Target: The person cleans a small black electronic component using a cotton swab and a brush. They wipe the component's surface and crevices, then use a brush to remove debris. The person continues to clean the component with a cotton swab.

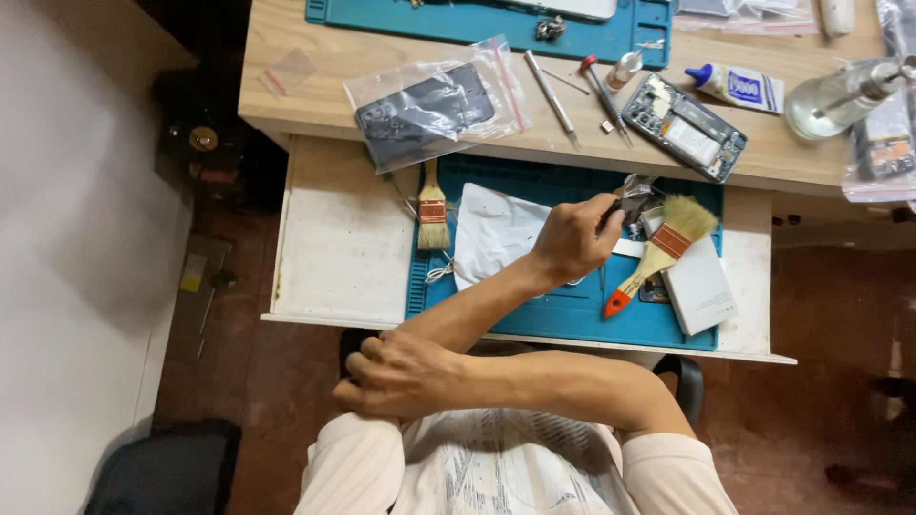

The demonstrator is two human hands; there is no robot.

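Our left hand (571, 240) reached out over the blue mat (563, 319) on the pull-out shelf (343, 238), its fingers closed around a small metal tool (634, 196). The tool stuck out from the fingertips toward the far right corner of the mat, and we could not tell just what kind of tool it was. Our right hand (401, 372) lay crossed under the left arm, near the shelf's front edge, its fingers curled and resting on the left elbow with nothing in them.

Just to the right of the left hand a wide paintbrush (660, 250) with an orange handle tip lay tilted across a white box (704, 288) at the mat's right edge. Under the left wrist a white cloth (491, 234) covered the middle of the mat, and a smaller brush (432, 210) lay at the mat's far left corner.

On the tabletop (315, 95) beyond, near its front edge, an opened phone (685, 126) lay well apart from the tool, with a screwdriver (603, 91) just beside it and a plastic bag (434, 110) holding a dark part farther left.
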